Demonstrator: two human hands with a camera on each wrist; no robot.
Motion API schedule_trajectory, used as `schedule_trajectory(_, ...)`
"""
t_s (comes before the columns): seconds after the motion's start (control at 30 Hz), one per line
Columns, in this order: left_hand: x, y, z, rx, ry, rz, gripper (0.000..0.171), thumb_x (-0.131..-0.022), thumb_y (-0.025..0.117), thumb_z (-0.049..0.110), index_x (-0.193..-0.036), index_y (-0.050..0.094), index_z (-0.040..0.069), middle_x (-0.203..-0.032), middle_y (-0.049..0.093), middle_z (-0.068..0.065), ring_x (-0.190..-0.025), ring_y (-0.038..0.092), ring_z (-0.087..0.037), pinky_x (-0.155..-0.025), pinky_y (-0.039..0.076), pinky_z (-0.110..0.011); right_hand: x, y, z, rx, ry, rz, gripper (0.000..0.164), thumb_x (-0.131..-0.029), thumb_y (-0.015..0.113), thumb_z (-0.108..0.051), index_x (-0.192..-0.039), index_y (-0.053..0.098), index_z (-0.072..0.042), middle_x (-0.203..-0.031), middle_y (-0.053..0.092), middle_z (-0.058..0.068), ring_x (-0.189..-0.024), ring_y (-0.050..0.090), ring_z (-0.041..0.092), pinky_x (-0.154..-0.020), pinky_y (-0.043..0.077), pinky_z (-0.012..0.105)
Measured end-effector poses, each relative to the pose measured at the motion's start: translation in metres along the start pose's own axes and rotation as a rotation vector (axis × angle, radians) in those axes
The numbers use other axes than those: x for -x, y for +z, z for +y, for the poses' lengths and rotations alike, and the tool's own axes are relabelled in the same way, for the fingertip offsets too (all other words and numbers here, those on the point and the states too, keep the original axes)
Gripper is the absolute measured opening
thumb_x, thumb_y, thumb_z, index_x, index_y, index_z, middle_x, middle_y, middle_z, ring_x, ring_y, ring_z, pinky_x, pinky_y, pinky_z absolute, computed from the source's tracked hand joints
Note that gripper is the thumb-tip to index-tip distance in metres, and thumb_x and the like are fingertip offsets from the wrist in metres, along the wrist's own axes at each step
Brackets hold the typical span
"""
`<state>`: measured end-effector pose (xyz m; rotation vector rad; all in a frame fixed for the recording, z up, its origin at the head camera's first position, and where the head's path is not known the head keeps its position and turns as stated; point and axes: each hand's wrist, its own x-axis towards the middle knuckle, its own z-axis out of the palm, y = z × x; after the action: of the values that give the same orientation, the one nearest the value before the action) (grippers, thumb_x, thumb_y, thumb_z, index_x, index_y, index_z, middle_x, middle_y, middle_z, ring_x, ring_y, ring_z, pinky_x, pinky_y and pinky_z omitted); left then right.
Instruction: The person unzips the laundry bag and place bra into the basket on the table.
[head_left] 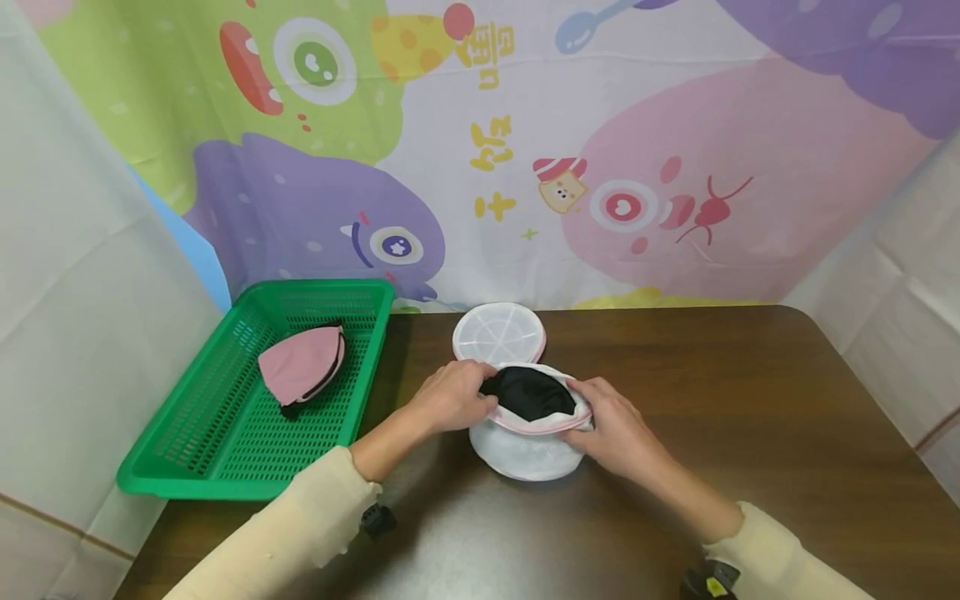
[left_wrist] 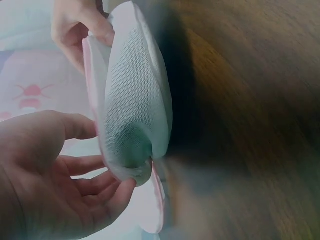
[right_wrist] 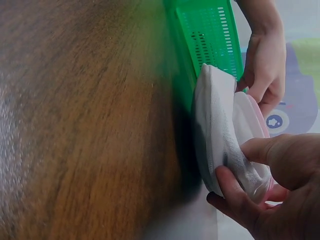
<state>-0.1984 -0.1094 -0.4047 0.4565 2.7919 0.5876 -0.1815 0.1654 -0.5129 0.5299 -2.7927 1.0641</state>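
Observation:
A round white mesh laundry bag with pink trim stands on the table, its round lid folded back behind it. Black cloth lies inside the opening. My left hand grips the rim on the left side, thumb toward the inside. On the right, my right hand pinches the rim between thumb and fingers. Seen from the right wrist, the thumb and fingers press into the mesh wall. The bag's mesh side also shows in the left wrist view, bulging outward.
At the left stands a green plastic basket holding a pink folded cloth item with black trim. A printed curtain hangs behind the brown table, and white cloth walls flank it.

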Motion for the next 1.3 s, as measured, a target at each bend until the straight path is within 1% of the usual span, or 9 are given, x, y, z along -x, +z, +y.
schedule_trajectory(0.13,-0.001,0.003,-0.001,0.030,-0.001,-0.002,0.044,-0.108,0.073,0.024,-0.148,0.072,0.006,-0.148,0.077,-0.014,-0.128,0.073,-0.033,-0.113,0.060,-0.054,0.000,0.006,0.005,0.020,-0.012,0.017,0.078,-0.087,0.096,-0.033,-0.152,0.066,-0.001,-0.133,0.071,0.019,-0.113,0.070,0.037,-0.095,0.061,0.048)
schedule_trajectory(0.33,-0.004,0.005,-0.002,0.032,0.029,0.025,0.040,-0.107,0.074,0.021,-0.144,0.075,0.006,-0.142,0.079,-0.013,-0.125,0.074,-0.032,-0.114,0.060,-0.053,0.004,0.000,-0.009,0.000,0.017,-0.001,0.079,-0.086,0.094,-0.028,-0.153,0.064,0.004,-0.135,0.070,0.023,-0.117,0.070,0.043,-0.102,0.061,0.061)
schedule_trajectory(0.53,-0.010,0.009,-0.007,0.042,0.110,0.056,0.029,-0.099,0.082,0.013,-0.128,0.083,0.005,-0.121,0.084,-0.012,-0.112,0.076,-0.028,-0.106,0.063,-0.049,0.002,0.015,0.012,0.064,0.022,-0.013,0.087,-0.084,0.095,-0.029,-0.158,0.061,-0.001,-0.137,0.071,0.015,-0.117,0.071,0.034,-0.100,0.062,0.057)
schedule_trajectory(0.57,-0.020,0.019,-0.021,0.044,0.152,0.082,0.028,-0.099,0.084,0.017,-0.125,0.084,0.008,-0.116,0.084,-0.008,-0.108,0.075,-0.024,-0.102,0.064,-0.045,0.002,0.019,0.016,0.077,0.022,-0.009,0.087,-0.083,0.096,-0.028,-0.158,0.061,-0.002,-0.137,0.071,0.013,-0.117,0.071,0.032,-0.100,0.063,0.055)
schedule_trajectory(0.67,-0.020,0.021,-0.023,0.040,0.187,0.118,0.025,-0.096,0.086,0.015,-0.120,0.085,0.009,-0.108,0.084,-0.006,-0.101,0.076,-0.020,-0.096,0.065,-0.042,0.001,0.023,0.021,0.103,0.016,-0.002,0.088,-0.082,0.096,-0.028,-0.159,0.061,-0.003,-0.136,0.071,0.011,-0.116,0.072,0.029,-0.098,0.063,0.052)
schedule_trajectory(0.8,-0.009,0.012,-0.008,0.059,0.158,0.099,0.028,-0.095,0.085,0.009,-0.122,0.084,0.005,-0.110,0.086,-0.010,-0.104,0.079,-0.025,-0.097,0.065,-0.046,0.003,0.016,0.010,0.080,0.022,-0.010,0.085,-0.084,0.094,-0.027,-0.158,0.062,-0.002,-0.136,0.071,0.014,-0.113,0.071,0.031,-0.097,0.063,0.053)
schedule_trajectory(0.87,-0.011,0.014,-0.008,0.064,0.150,0.080,0.031,-0.096,0.084,0.010,-0.126,0.083,0.004,-0.114,0.086,-0.011,-0.106,0.079,-0.028,-0.098,0.065,-0.050,0.004,0.012,0.004,0.060,0.023,-0.014,0.083,-0.084,0.094,-0.026,-0.157,0.062,0.000,-0.135,0.071,0.017,-0.112,0.071,0.033,-0.096,0.063,0.054)
schedule_trajectory(1.1,-0.059,0.062,-0.057,-0.030,0.181,0.105,0.038,-0.094,0.089,0.031,-0.130,0.084,0.018,-0.124,0.086,0.000,-0.106,0.078,-0.024,-0.094,0.064,-0.046,0.005,0.011,0.001,0.051,0.037,-0.031,0.084,-0.085,0.095,-0.026,-0.157,0.062,-0.001,-0.135,0.070,0.016,-0.111,0.070,0.032,-0.095,0.063,0.052)
schedule_trajectory(1.3,-0.071,0.073,-0.059,-0.038,0.122,0.070,0.049,-0.088,0.096,0.043,-0.131,0.083,0.021,-0.129,0.085,0.001,-0.111,0.079,-0.026,-0.097,0.064,-0.050,0.005,0.007,-0.007,0.031,0.059,-0.059,0.083,-0.088,0.094,-0.025,-0.159,0.059,0.002,-0.138,0.068,0.022,-0.113,0.069,0.037,-0.098,0.064,0.054)
